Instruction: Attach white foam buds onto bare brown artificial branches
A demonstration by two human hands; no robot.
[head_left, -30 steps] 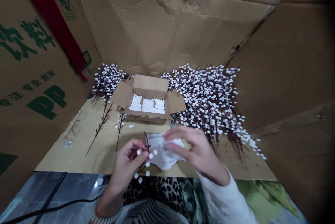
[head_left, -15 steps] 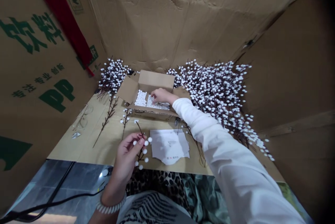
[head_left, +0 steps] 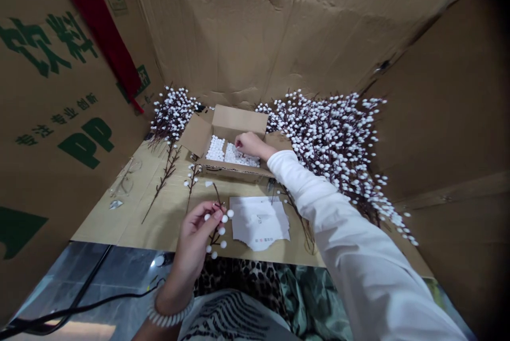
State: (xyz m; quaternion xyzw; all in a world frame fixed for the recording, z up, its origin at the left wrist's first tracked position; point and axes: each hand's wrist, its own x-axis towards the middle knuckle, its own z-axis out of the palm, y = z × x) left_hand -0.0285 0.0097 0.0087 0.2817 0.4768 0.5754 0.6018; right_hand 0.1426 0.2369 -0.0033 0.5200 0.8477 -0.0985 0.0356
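Observation:
My left hand [head_left: 194,237] is shut on a short dark twig [head_left: 215,227] tipped with white foam balls, holding it near the front of the cardboard worktop [head_left: 119,224]. My right hand [head_left: 249,145] reaches into an open cardboard box [head_left: 239,120], its fingertips bunched on a mass of loose white foam balls [head_left: 239,154]. Whether those fingers pinch a ball is hidden. A creased white paper sheet [head_left: 260,222] lies flat between the hands, under my right forearm's reach.
Large heaps of white-budded branches [head_left: 330,142] [head_left: 173,115] flank the box. Several loose stems [head_left: 164,173] lie left of the paper, near a pair of wire-framed glasses [head_left: 123,184]. Cardboard walls surround the worktop. A black cable [head_left: 79,304] runs along the floor at lower left.
My right hand has moved from over the paper forward into the box, leaving the paper flat. My left hand still holds the twig.

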